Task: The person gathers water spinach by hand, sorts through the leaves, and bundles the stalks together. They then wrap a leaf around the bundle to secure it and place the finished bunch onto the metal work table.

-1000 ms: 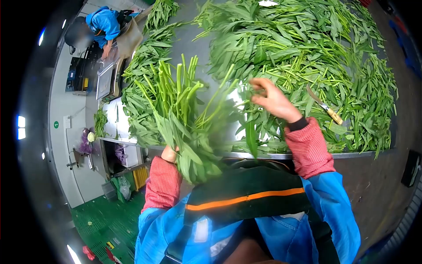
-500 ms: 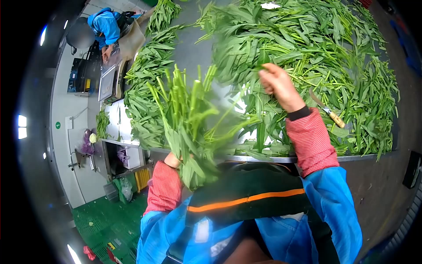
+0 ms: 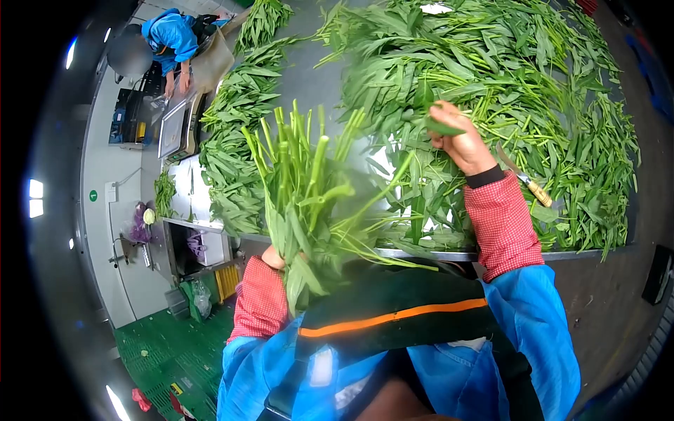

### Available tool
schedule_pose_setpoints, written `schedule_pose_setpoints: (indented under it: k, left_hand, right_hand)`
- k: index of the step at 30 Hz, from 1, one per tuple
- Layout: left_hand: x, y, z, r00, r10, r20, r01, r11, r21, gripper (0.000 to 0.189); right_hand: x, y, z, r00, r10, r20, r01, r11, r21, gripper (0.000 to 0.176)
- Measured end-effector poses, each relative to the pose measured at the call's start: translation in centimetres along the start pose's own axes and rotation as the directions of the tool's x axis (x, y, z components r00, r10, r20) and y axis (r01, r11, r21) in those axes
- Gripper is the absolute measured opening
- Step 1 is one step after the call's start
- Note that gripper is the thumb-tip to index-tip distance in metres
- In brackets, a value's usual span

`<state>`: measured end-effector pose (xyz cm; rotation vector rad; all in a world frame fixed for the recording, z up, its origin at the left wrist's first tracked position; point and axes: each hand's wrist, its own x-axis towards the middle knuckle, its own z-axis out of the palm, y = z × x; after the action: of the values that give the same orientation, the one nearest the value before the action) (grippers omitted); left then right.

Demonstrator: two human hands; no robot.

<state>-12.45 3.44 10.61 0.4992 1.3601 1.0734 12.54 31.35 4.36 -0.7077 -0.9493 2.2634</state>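
A bunch of leafy green stalks [image 3: 302, 189] stands with its cut ends up, held against my body at the table edge. My left hand [image 3: 274, 257] is closed around its lower part, mostly hidden by leaves. Over the large pile of greens [image 3: 505, 91], my right hand [image 3: 453, 137] pinches a green leaf [image 3: 444, 126]. A knife with a wooden handle [image 3: 538, 193] lies on the greens to the right of that hand.
Another row of greens [image 3: 242, 133] lies on the left of the metal table [image 3: 298, 77]. Beyond it are a scale [image 3: 175, 130] and a co-worker in blue [image 3: 170, 38] bending over the work surface. Green flooring [image 3: 165, 358] shows at lower left.
My right hand has moved slightly right, and the leaf in it shows more clearly. Thin stalks of the bunch now droop toward my apron. The co-worker's hands have shifted.
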Motion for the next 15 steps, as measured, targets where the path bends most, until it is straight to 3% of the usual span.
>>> schedule_pose_setpoints:
  k: [2,3,4,6,9,11,13,14,15]
  left_hand:
    - [0.5,0.0,0.2,1.000,0.007,-0.006,-0.007,1.000,0.000,0.068]
    - [0.8,0.1,0.3,1.000,0.011,-0.008,-0.011,1.000,0.002,0.068]
    - [1.1,0.1,0.5,1.000,0.013,-0.008,-0.013,1.000,0.008,0.068]
    - [1.5,0.2,0.9,1.000,0.017,-0.005,-0.017,1.000,0.012,0.068]
    - [1.5,0.4,0.9,0.999,0.031,-0.026,-0.030,0.999,0.013,0.069]
    - [0.9,0.7,0.2,0.997,0.041,-0.064,-0.040,0.999,0.018,0.069]
    - [0.6,1.1,-0.6,0.994,0.052,-0.099,-0.050,0.999,0.021,0.070]
    - [0.4,1.3,-1.0,0.991,0.059,-0.118,-0.057,0.998,0.020,0.070]
    - [0.2,1.5,-1.4,0.989,0.065,-0.135,-0.063,0.998,0.020,0.070]
  right_hand:
    - [0.3,0.8,0.9,0.999,0.016,-0.039,-0.028,0.949,-0.314,0.019]
    - [0.5,1.8,2.2,0.993,-0.114,0.000,0.110,0.958,-0.263,0.027]
    - [0.1,1.8,3.6,0.998,-0.069,0.012,0.070,0.971,-0.227,0.043]
    - [-0.5,1.0,7.5,0.998,-0.017,0.067,0.048,0.860,-0.509,0.055]
    - [0.0,-1.4,6.6,0.985,-0.143,-0.096,0.086,0.890,-0.447,0.055]
    - [1.1,-2.4,2.3,0.939,-0.200,-0.282,0.161,0.975,-0.154,0.023]
    - [0.5,-2.2,-2.4,0.956,-0.248,-0.156,0.245,0.969,-0.036,0.018]
    - [-0.6,-1.9,-2.5,0.965,-0.203,-0.165,0.180,0.973,-0.147,0.015]
    - [-1.4,-0.9,-3.3,0.993,-0.098,-0.067,0.080,0.970,-0.228,0.019]
